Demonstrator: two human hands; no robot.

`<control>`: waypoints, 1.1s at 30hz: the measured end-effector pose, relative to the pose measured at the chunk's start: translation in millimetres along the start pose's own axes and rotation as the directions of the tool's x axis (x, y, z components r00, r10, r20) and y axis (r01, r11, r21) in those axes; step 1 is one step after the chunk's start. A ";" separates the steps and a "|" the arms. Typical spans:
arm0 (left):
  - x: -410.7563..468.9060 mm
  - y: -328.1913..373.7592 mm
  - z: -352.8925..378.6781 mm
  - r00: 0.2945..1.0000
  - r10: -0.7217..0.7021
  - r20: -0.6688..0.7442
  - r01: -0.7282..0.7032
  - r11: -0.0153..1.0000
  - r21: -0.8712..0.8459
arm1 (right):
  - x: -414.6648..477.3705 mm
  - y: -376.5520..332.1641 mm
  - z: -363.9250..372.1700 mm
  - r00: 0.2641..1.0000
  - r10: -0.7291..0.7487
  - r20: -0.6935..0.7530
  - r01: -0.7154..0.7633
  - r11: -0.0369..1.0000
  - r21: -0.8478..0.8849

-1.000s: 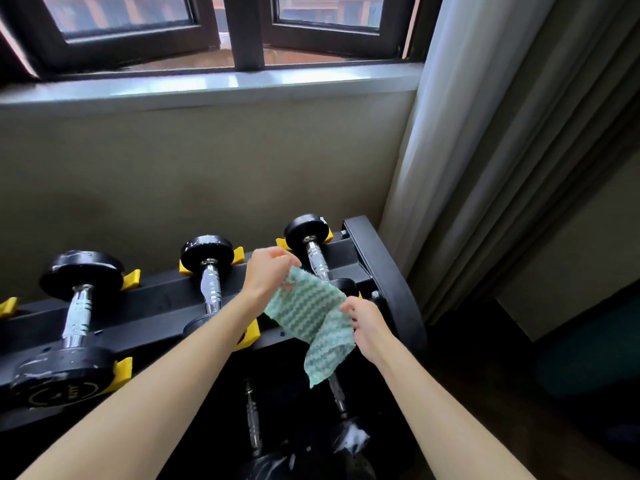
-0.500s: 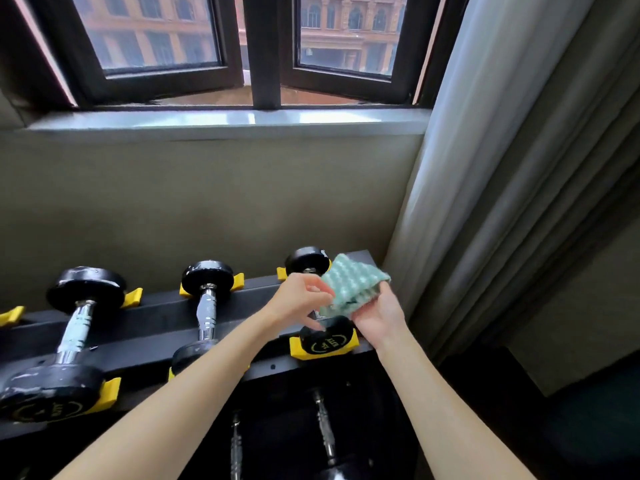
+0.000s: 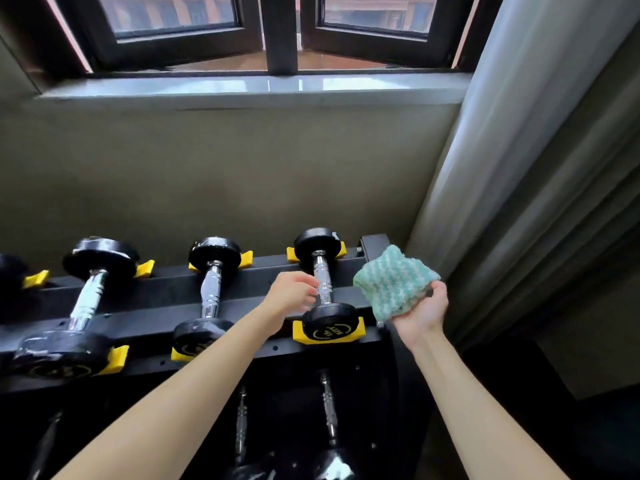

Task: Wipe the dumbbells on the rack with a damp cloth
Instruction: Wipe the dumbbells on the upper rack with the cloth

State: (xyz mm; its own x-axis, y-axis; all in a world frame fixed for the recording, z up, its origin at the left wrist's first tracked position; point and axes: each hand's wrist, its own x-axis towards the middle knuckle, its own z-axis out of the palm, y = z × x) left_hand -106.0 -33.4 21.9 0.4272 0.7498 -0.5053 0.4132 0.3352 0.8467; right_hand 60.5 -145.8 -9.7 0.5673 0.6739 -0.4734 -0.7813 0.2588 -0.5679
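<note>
**Wipe pending: cloth point(image 3: 393, 284) beside end dumbbell point(image 3: 329, 317)**

The folded cloth is gripped in the right hand point(image 3: 420, 308), just right of the end dumbbell on the rack point(image 3: 242, 292). Its near-to-far handle point(image 3: 321, 268) is touched by the left hand's point(image 3: 291, 296) curled fingers point(image 3: 311, 284); closure cannot be told.

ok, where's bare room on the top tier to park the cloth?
Bare rail between the large dumbbell and the middle dumbbell; also the windowsill. Crowded at the right end: left hand at the rightmost dumbbell, right hand holding the cloth.
</note>
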 end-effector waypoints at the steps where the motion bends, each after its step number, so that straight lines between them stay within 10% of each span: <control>1: 6.8 -10.6 -3.5 0.995 -0.033 -0.093 0.035 0.999 0.023 | 2.5 4.2 -4.7 0.999 -0.037 -0.039 0.032 0.994 -0.108; 6: 18.6 -50.0 -8.8 0.952 -0.272 -0.141 0.269 0.962 -0.038 | 6.8 59.0 -24.5 0.986 0.038 -0.160 -0.124 0.809 -0.575; 13: 21.3 -70.7 -22.8 0.956 -0.286 0.066 0.293 0.946 -0.137 | -2.2 87.6 -7.8 0.967 -0.062 -0.248 -0.107 0.782 -0.613; 21: 26.6 -81.1 -32.3 0.947 -0.289 0.142 0.315 0.922 -0.226 | -26.5 127.9 11.9 0.910 -0.203 0.361 0.406 0.261 -0.876; 28: 34.0 -74.0 -32.5 0.920 -0.391 -0.003 0.375 0.887 -0.270 | -5.2 151.7 5.5 0.770 0.059 0.636 0.602 -0.401 -0.691; 33: 37.9 -68.6 -36.5 0.924 -0.372 -0.083 0.350 0.914 -0.207 | -4.3 143.9 -2.2 0.676 0.049 0.736 0.647 -0.517 -0.560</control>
State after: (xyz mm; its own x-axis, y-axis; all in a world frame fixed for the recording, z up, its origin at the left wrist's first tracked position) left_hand -147.5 -7.2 -49.2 0.1747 0.6154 -0.7686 0.3602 0.6865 0.6316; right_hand -53.8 -113.0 -90.9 0.1538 0.9770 0.1478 0.9167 -0.0853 -0.3903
